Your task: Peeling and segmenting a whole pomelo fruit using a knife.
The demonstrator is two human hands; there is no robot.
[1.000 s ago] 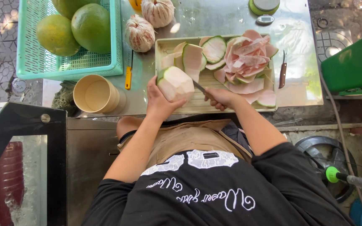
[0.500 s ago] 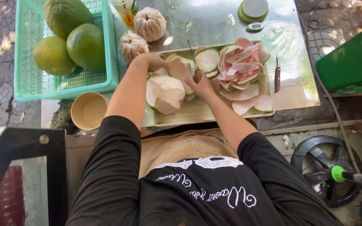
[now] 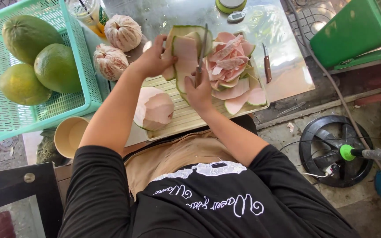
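Note:
My left hand (image 3: 151, 59) grips a stack of thick pomelo rind pieces (image 3: 186, 53), green outside and pale pink inside, above the far left of the beige tray (image 3: 179, 119). My right hand (image 3: 199, 88) holds a knife (image 3: 201, 50) with its blade pointing away, pressed against the same rind pieces. A partly peeled pomelo (image 3: 154, 109), pinkish white with a green base, rests on the tray's near left corner, free of both hands. A heap of pink rind peelings (image 3: 232, 66) fills the tray's right side.
Two fully peeled pomelos (image 3: 115, 44) lie on the metal table beside a teal basket (image 3: 80, 94) with three green pomelos. A beige cup (image 3: 69, 136) stands near the front edge. A brown-handled knife (image 3: 267, 68), a small scale (image 3: 230, 5), a green bin (image 3: 353, 35) and a fan (image 3: 331, 150) lie to the right.
My left hand let go of the partly peeled pomelo and moved to the rind pieces at the tray's far side. My right hand followed with the knife. The view shifted.

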